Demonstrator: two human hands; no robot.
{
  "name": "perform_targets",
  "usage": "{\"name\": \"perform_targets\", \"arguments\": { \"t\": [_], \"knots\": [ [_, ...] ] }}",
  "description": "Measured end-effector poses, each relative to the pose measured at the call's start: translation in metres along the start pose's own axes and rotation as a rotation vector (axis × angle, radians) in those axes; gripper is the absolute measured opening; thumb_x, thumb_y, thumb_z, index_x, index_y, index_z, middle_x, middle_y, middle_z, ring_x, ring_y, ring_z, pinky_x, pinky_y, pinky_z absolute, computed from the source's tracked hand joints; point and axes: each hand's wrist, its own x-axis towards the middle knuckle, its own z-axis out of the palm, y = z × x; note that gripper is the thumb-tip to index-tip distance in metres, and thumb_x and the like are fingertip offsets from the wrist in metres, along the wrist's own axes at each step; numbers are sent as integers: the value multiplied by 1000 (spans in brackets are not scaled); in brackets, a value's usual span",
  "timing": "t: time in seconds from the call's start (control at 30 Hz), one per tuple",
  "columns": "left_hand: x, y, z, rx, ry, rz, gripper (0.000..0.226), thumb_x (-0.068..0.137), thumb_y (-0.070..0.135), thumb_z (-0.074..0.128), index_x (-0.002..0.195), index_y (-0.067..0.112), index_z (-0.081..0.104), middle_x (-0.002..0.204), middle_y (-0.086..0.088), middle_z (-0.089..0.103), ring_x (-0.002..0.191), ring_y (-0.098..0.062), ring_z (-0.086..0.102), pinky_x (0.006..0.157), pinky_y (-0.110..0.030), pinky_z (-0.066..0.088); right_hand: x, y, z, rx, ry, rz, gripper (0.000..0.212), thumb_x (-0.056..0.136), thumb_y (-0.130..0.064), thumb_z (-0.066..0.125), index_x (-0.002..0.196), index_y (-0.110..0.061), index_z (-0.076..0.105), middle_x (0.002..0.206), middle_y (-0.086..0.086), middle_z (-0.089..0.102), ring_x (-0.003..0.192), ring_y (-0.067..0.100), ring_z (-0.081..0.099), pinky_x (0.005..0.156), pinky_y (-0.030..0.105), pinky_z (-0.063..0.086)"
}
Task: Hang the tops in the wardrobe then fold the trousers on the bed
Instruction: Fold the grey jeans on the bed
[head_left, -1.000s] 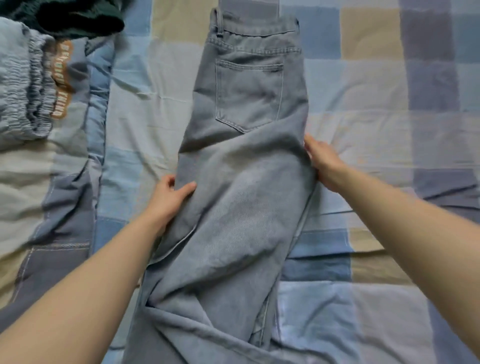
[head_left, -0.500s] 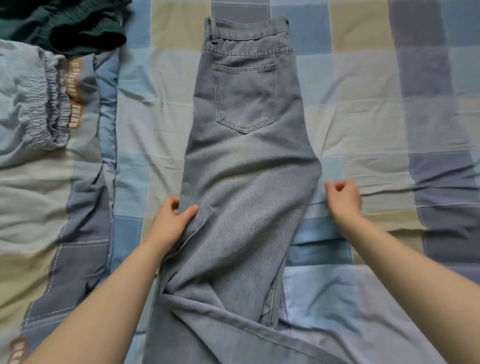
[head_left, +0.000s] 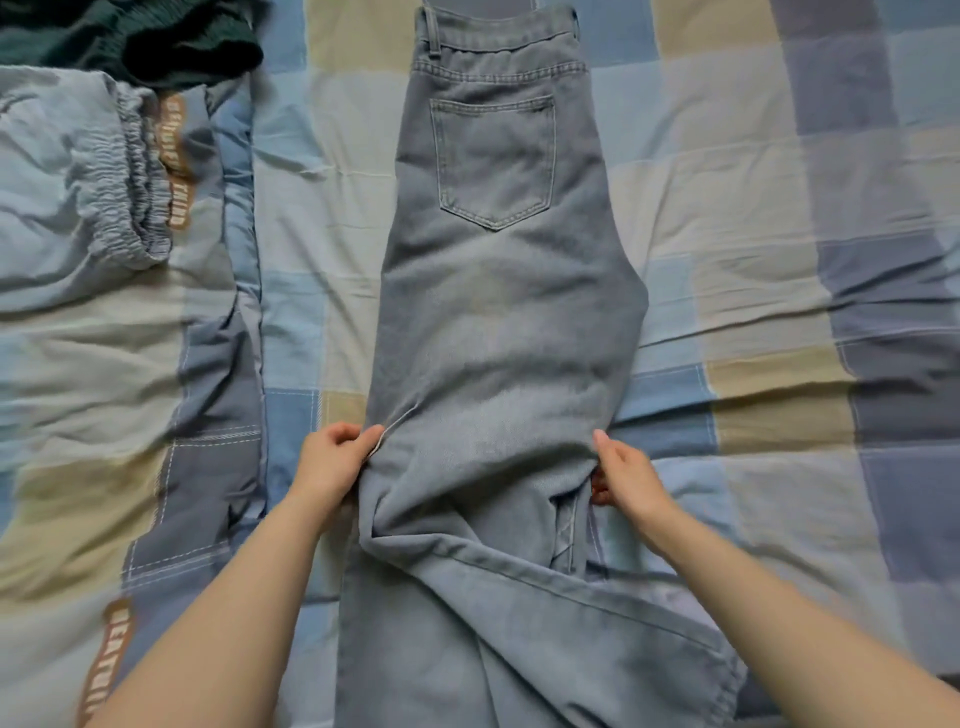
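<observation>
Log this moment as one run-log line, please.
stage: folding | jeans: flat on bed, halved lengthwise | left hand: pinches left edge | right hand: grips right edge

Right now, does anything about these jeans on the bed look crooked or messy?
Yes. The jeans lie flat and straight at the waistband end, but the lower legs are twisted and bunched, one crossing diagonally over the other. The left hand and right hand pinch the edges just above that tangle.
</observation>
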Motion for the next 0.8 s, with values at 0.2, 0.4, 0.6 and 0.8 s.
{"name": "perform_targets", "arguments": {
  "t": [0.2, 0.4, 0.6, 0.8],
  "knots": [
    [-50, -31, 14, 152, 106, 182, 45, 80, 21, 77, 118, 15, 53, 102, 2, 61, 92, -17, 58, 87, -33, 46, -79, 64, 4, -932, -251, -134, 62, 89, -73, 24, 77, -19, 53, 89, 10, 67, 90, 27, 62, 77, 35, 44],
    [-98, -68, 13, 94, 305, 184, 64, 75, 23, 81, 128, 12, 47, 122, -7, 50, 101, -25, 55, 94, -35, 43, -172, 122, 17, -1148, -333, -389, 22, 93, -45, 41, 99, -24, 46, 107, 7, 64, 100, 31, 61, 78, 35, 45],
    [-150, -102, 20, -41, 205, 27, 47, 73, 33, 84, 107, 14, 58, 111, -6, 63, 95, -24, 63, 84, -37, 50, -222, 131, 32, -948, -751, -513, 10, 90, -15, 46, 81, -19, 42, 90, 13, 58, 80, 25, 49, 55, 31, 31],
    [-214, -142, 51, -76, -127, -214, 22, 76, -5, 69, 92, 9, 69, 82, -3, 74, 68, -13, 65, 55, -25, 51, -234, 148, 38, -752, -965, -363, 48, 84, -7, 54, 129, -24, 56, 127, 2, 63, 117, 20, 57, 102, 28, 43]
  ]
}}
